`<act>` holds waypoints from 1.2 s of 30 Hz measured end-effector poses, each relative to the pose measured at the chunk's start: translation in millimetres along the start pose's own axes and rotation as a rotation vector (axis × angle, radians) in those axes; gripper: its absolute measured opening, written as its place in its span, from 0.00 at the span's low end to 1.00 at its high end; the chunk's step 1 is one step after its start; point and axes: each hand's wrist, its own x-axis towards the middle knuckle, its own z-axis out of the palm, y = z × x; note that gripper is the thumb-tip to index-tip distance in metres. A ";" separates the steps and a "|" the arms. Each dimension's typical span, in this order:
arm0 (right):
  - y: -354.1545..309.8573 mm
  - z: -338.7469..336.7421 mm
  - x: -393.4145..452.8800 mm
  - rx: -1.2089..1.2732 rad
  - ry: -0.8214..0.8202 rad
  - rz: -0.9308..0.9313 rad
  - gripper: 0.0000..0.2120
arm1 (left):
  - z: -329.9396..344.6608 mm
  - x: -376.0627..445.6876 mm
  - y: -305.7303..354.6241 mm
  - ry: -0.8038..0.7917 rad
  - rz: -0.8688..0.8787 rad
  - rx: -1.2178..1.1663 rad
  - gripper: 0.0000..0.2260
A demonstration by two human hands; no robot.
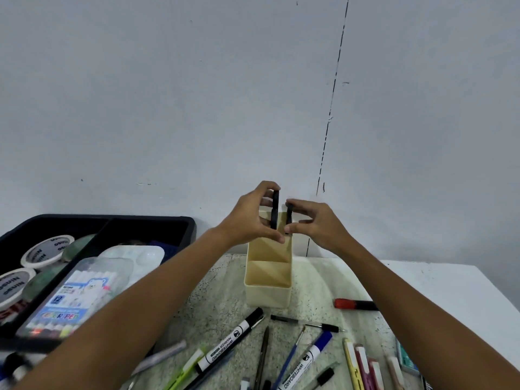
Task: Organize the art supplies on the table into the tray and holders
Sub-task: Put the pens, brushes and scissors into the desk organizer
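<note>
— Over at nine o'clock, what do we see?

— We see the black tray [185, 220] against the wall. It holds white tape rolls [46, 250], a white palette [135, 256] and a clear box of colour pens [70, 299].

— And our hands?

— Both are raised near the centre, above the far end of the cream holder [267, 277]. Our left hand [250, 220] pinches a black marker [275, 209] upright between thumb and fingertips. Just at its three o'clock, our right hand [318, 223] pinches a second black marker [289, 218], also upright. The two markers stand side by side, close but apart, their lower ends over the holder's rear compartment.

— Is anything in the holder's two nearer compartments?

— We see nothing in them.

— Toward six o'clock?

— Loose supplies lie scattered on the speckled table [323, 288]: a black-capped whiteboard marker [233, 339], a green pen [185, 370], a thin brush [291, 358], a blue-capped whiteboard marker [309, 358], and a black pen [306, 323].

— And at four o'clock?

— A red marker [354, 304] lies alone, well apart from the holder; yellow and maroon pens [363, 364] lie near the bottom edge.
</note>
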 end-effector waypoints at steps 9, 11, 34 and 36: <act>13.3 5.2 -0.4 0.048 0.019 0.050 0.29 | -1.0 7.5 -0.3 -0.084 -0.014 -0.017 0.36; 12.5 6.2 0.1 0.041 0.016 0.034 0.26 | 2.1 10.7 -1.3 -0.067 -0.016 -0.002 0.38; 21.3 18.1 -14.7 0.105 0.126 0.183 0.30 | 16.2 7.8 -8.2 0.057 -0.202 -0.027 0.44; 18.8 16.2 -18.2 0.084 0.139 0.185 0.31 | 16.4 1.7 -7.6 0.078 -0.208 -0.012 0.43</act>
